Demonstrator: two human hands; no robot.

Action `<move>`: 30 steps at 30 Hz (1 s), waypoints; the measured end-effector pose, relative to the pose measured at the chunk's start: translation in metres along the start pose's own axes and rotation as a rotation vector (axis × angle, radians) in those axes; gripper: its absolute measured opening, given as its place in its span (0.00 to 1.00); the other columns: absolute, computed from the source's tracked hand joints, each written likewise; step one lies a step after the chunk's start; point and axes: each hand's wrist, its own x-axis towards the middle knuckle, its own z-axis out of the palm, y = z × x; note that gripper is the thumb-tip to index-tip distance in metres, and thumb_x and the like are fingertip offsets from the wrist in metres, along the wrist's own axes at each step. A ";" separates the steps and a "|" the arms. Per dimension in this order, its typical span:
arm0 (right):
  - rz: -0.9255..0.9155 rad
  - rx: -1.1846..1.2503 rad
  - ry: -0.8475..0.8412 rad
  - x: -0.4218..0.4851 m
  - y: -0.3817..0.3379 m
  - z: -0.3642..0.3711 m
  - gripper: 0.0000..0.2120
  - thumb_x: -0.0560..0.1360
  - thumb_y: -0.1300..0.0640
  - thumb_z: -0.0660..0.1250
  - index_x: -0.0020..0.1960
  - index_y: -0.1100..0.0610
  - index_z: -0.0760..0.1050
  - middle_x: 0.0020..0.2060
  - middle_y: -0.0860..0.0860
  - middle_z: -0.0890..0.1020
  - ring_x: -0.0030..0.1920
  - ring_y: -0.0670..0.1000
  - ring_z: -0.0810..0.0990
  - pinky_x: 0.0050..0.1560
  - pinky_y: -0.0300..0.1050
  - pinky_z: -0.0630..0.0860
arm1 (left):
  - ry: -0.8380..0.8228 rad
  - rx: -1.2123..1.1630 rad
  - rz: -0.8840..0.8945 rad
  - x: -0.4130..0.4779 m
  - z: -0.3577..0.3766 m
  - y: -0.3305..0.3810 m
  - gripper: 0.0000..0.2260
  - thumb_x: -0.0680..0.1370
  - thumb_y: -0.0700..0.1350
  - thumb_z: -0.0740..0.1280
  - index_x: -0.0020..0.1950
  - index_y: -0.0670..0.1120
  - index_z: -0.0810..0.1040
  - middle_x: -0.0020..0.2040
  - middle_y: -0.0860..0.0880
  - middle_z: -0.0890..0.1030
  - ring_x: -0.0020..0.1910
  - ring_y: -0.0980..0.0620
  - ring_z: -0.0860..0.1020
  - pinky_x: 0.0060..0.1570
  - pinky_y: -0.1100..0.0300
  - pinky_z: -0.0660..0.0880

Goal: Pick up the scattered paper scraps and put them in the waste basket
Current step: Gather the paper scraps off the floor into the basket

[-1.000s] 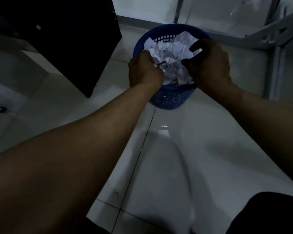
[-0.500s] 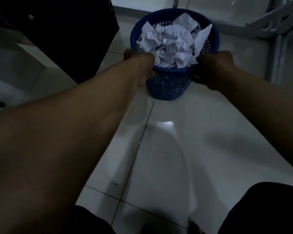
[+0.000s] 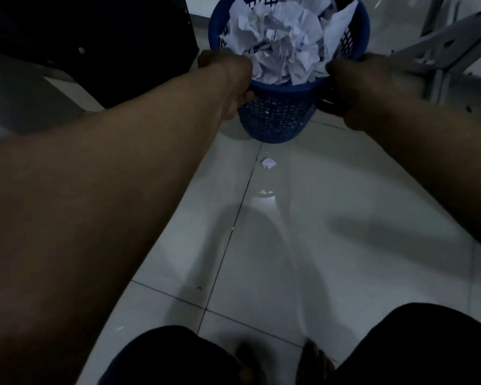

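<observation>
Paper scrap [image 3: 268, 163], a lone stray, lies on the tiled floor [image 3: 317, 259] at 12 o'clock from the person's knees [image 3: 428, 345], just short of the blue waste basket [image 3: 278, 118]. Beyond it, the left hand [image 3: 233, 87] grips the basket wall at 9 o'clock and the right hand [image 3: 353, 90] at 3 o'clock, with crumpled paper [image 3: 278, 43] heaped above the rim. The basket is probably best kept level to avoid spills, then one hand freed for the stray.

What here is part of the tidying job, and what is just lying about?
Job: basket, held by left hand and right hand; crumpled paper inside it; one scrap on the floor.
Just there: dark cabinet; grey metal frame.
</observation>
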 end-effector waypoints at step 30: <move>-0.145 -1.150 -0.310 0.117 0.229 0.069 0.33 0.79 0.60 0.60 0.78 0.49 0.48 0.76 0.58 0.53 0.70 0.61 0.65 0.65 0.49 0.69 | 0.174 0.021 -0.005 0.100 -0.039 -0.052 0.15 0.79 0.39 0.63 0.66 0.40 0.73 0.57 0.42 0.80 0.39 0.50 0.77 0.38 0.58 0.79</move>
